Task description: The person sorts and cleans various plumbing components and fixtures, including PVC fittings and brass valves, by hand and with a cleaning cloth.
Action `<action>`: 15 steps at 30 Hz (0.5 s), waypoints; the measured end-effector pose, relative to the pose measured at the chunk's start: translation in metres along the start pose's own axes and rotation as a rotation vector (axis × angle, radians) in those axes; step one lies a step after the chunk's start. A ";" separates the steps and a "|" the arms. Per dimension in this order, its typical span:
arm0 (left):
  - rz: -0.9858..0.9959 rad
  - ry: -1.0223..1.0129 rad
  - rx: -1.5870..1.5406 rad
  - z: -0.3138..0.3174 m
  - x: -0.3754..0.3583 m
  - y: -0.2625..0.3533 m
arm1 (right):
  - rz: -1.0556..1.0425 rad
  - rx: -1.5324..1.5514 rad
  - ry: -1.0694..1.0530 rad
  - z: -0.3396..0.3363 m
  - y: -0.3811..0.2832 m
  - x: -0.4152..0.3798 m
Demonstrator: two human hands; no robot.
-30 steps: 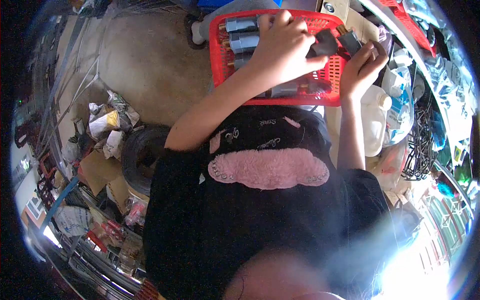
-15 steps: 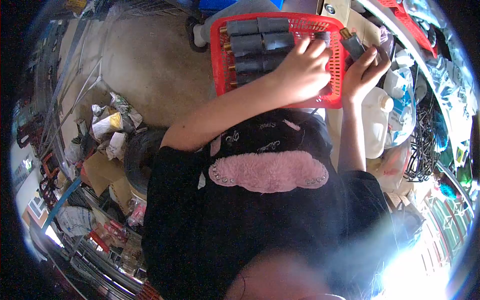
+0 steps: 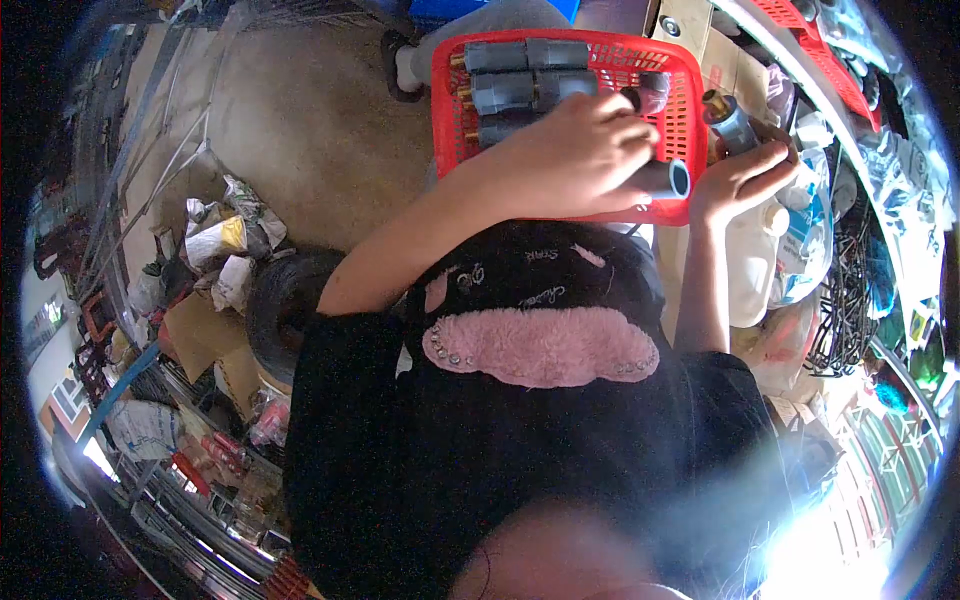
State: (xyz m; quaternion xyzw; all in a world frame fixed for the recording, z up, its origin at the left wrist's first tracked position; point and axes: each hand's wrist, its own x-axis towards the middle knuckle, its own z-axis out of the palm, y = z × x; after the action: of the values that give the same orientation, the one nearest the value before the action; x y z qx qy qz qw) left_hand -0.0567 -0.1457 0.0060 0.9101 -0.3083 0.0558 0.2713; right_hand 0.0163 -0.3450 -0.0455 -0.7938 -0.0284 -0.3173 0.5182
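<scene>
In the head view my left hand (image 3: 600,155) reaches across into the red basket (image 3: 447,130). Its fingers are closed on a dark grey tube (image 3: 662,180), whose hollow end faces right. Beside those fingers, another round tube end (image 3: 655,92) shows. Several grey tubes with brass ends (image 3: 500,90) lie in rows at the basket's left; my forearm hides some of them. Just right of the basket, my right hand (image 3: 740,182) grips a grey tube with a brass fitting (image 3: 733,122), brass end up.
A white plastic jug (image 3: 748,265) stands below my right hand, among plastic bags (image 3: 808,230). At the left are crumpled packaging (image 3: 225,235), a black coil (image 3: 285,315) and cardboard (image 3: 205,335). Someone's shoe (image 3: 400,70) is beyond the basket's left side.
My left hand has shifted slightly down and left in the basket, and a tube's hollow end now shows at it. My right hand has moved a little right and down with its tube.
</scene>
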 end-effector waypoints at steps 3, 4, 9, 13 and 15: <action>-0.172 0.095 -0.135 -0.021 -0.014 -0.004 | -0.227 -0.073 -0.040 -0.001 0.002 0.003; -0.216 0.200 -0.107 -0.019 -0.018 -0.008 | -0.276 -0.064 -0.061 -0.001 0.001 0.002; -0.173 0.320 0.127 -0.018 -0.015 -0.020 | -0.386 -0.021 -0.224 -0.006 -0.010 0.001; -0.089 0.323 0.165 -0.015 -0.008 -0.014 | -0.340 0.117 -0.269 -0.003 -0.002 -0.012; -0.092 0.290 0.160 -0.016 -0.010 -0.013 | -0.350 0.144 -0.346 -0.005 -0.002 -0.012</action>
State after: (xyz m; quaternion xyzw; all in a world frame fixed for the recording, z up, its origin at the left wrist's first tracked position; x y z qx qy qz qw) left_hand -0.0562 -0.1235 0.0114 0.9243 -0.2187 0.1984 0.2420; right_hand 0.0039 -0.3449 -0.0490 -0.7802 -0.2761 -0.2589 0.4981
